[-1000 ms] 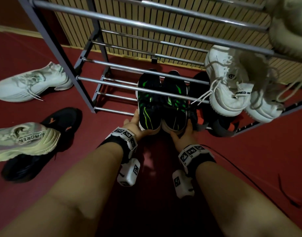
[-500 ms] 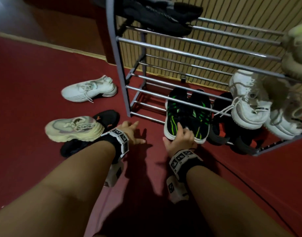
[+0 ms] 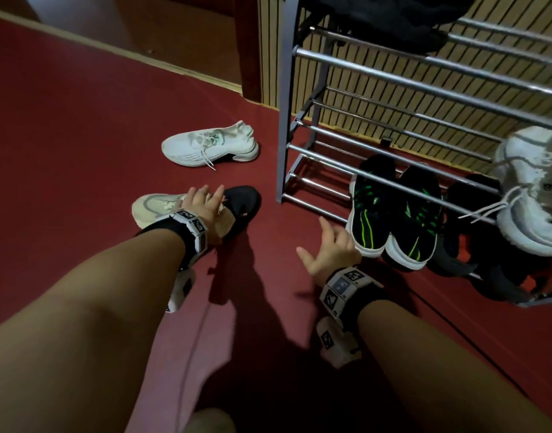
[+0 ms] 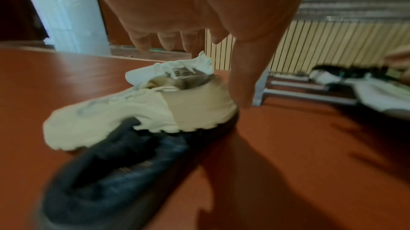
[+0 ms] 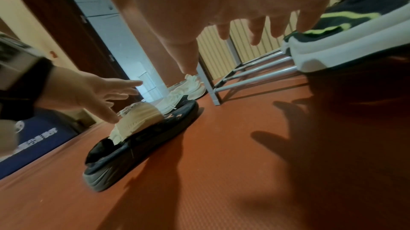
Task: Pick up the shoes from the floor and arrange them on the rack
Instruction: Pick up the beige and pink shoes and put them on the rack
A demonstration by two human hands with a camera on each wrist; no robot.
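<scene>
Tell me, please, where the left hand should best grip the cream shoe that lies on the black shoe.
Probably at the heel collar, from above. The cream shoe rests upright across the black shoe, opening upward; the left hand hovers open over its heel, thumb beside the heel.

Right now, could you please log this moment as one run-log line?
left hand: open, reaching over cream shoe lying on black shoe | right hand: open, empty | green-striped pair: on rack bottom tier
</scene>
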